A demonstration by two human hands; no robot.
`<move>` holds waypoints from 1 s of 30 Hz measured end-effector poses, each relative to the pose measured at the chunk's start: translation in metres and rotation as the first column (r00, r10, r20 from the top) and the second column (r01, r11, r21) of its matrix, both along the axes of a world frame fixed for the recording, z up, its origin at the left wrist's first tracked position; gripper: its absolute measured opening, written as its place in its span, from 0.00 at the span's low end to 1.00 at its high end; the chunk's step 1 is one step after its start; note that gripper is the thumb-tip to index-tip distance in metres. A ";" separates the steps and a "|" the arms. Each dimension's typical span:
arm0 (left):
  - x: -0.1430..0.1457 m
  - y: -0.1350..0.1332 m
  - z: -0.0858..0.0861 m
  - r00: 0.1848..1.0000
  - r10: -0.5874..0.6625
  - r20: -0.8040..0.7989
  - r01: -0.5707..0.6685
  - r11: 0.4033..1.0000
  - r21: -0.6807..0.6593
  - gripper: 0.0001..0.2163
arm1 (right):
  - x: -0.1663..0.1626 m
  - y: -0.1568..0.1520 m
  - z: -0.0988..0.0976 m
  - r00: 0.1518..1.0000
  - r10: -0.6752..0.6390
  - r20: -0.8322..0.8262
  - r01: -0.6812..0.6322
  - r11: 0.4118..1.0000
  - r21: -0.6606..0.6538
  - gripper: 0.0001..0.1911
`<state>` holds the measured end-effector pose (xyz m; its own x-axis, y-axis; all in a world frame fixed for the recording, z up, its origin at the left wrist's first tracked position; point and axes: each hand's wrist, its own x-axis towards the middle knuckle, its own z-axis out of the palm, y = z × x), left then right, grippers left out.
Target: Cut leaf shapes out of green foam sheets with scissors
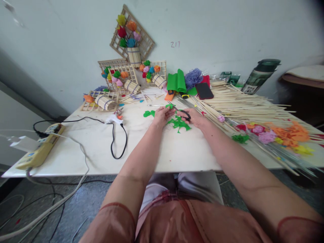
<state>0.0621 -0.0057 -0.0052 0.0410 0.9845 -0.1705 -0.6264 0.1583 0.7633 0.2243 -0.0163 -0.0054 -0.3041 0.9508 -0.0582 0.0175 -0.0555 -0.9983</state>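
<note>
My left hand [162, 115] pinches a small piece of green felt [169, 106] over the white table [157, 148]. My right hand [193, 117] grips black-handled scissors [182, 111], their blades pointing left at that green piece. Cut green felt shapes [179, 124] lie between and under my hands, and another green scrap [149, 114] rests just left of my left hand.
A glue gun [113, 118] with a black cord lies to the left, beside a power strip [40, 150]. Bamboo sticks [240, 104] and coloured felt flowers [268, 135] cover the right side. Stick frames with flowers [126, 81], folded green felt [176, 81] and a phone [204, 90] sit at the back.
</note>
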 end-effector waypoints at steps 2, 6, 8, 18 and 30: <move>0.000 -0.001 0.002 1.000 0.009 -0.009 -0.009 1.000 0.005 0.06 | 0.000 0.000 0.000 1.000 -0.004 0.006 0.004 1.000 0.002 0.15; 0.000 -0.002 0.004 0.999 0.020 -0.043 -0.019 0.999 0.033 0.09 | -0.001 0.002 -0.001 0.999 -0.016 0.036 0.016 1.000 0.003 0.14; 0.000 -0.003 0.004 0.999 0.020 -0.051 -0.018 0.999 0.042 0.09 | -0.002 0.002 -0.001 0.998 -0.019 0.052 0.019 1.000 0.002 0.14; -0.001 -0.001 0.004 0.997 0.063 -0.040 -0.062 0.998 0.033 0.08 | -0.008 -0.012 0.013 0.997 -0.045 0.066 0.046 0.999 -0.002 0.18; -0.001 -0.002 0.005 0.996 0.074 -0.045 -0.072 0.997 0.035 0.08 | -0.007 -0.016 0.015 0.998 -0.017 0.055 0.020 0.999 -0.046 0.19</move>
<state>0.0616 -0.0081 -0.0006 -0.0381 0.9898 -0.1374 -0.5994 0.0874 0.7957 0.2170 -0.0319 0.0096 -0.2817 0.9522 -0.1183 0.0708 -0.1023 -0.9922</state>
